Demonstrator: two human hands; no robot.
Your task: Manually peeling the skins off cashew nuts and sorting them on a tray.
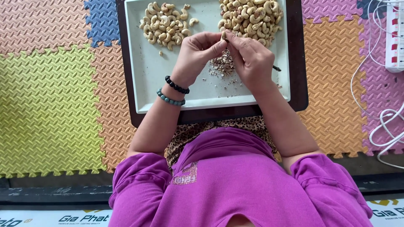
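My left hand (195,56) and my right hand (249,59) meet over a white rectangular tray (143,84), fingertips pinched together on one cashew nut (224,36). A dark thin tool tip (276,68) sticks out past my right hand. Under the hands lies a small heap of brown skin flakes (222,66). One pile of cashews (165,25) sits at the tray's far left, a larger pile (251,19) at its far right. Two bead bracelets (173,92) circle my left wrist.
The tray rests on a dark board (296,63) laid on coloured foam puzzle mats (46,96). A white power strip (394,38) and white cables (385,126) lie at the right edge.
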